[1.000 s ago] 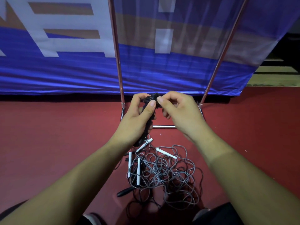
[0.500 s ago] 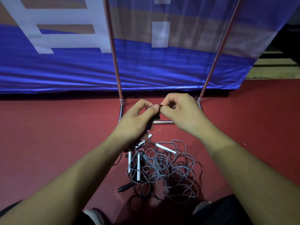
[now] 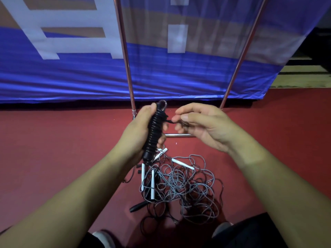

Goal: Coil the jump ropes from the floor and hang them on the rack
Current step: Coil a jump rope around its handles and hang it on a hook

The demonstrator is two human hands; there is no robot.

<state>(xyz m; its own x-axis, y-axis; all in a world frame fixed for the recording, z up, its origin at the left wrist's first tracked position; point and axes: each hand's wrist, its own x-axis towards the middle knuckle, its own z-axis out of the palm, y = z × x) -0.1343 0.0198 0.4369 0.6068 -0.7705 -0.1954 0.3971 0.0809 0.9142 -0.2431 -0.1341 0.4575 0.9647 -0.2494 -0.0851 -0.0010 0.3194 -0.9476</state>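
Observation:
My left hand [image 3: 138, 129] grips a black jump rope [image 3: 155, 130] wound tightly around its handles into an upright bundle, a small loop sticking out at its top. My right hand [image 3: 202, 126], palm turned up, pinches the loose black end of that rope just right of the bundle. Below my hands, a tangled pile of grey and black jump ropes [image 3: 180, 187] with several white handles lies on the red floor. The metal rack [image 3: 128, 65] rises behind my hands; its top is out of view.
A blue and white banner [image 3: 71, 76] hangs behind the rack's two uprights. The rack's base bar [image 3: 177, 135] lies on the red floor [image 3: 53, 149] under my hands. A black handle [image 3: 138, 206] lies by the pile. My shoes [image 3: 103, 238] show at the bottom edge.
My hands have drawn apart. The right hand turned palm up and pulled the rope's end to the right, and the left hand tilted the wound bundle into plain view.

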